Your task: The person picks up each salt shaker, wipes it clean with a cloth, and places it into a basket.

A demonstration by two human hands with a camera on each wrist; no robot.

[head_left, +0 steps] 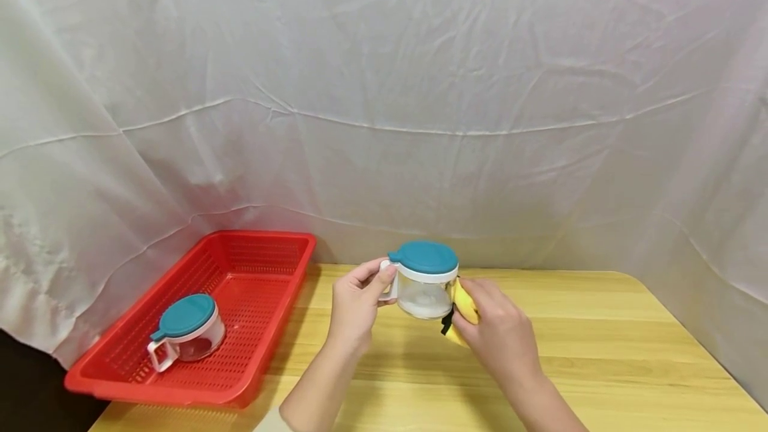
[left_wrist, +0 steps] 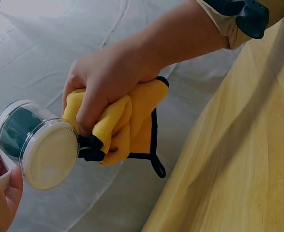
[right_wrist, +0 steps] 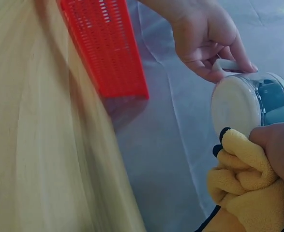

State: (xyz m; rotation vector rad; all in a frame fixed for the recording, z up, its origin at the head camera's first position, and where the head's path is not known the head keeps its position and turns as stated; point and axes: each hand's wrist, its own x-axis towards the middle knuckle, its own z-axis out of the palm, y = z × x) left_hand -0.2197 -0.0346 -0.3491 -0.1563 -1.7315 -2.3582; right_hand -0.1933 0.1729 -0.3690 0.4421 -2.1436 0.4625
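Above the table, my left hand (head_left: 357, 299) grips the white handle of a clear glass seasoning jar (head_left: 425, 292) with a teal lid. My right hand (head_left: 501, 325) holds a bunched yellow cloth (head_left: 465, 302) with black edging against the jar's side. The left wrist view shows the cloth (left_wrist: 127, 121) folded in the right hand (left_wrist: 112, 77), its hanging loop dangling below. In the right wrist view the jar's pale round base (right_wrist: 234, 106) faces the camera, and the left hand's fingers curl round the handle.
A red plastic basket (head_left: 264, 312) stands at the left of the wooden table (head_left: 588, 352). Inside it a second jar (head_left: 195, 332) with a teal lid leans tilted, its handle toward the near left. A pale curtain (head_left: 420, 85) hangs behind and at both sides.
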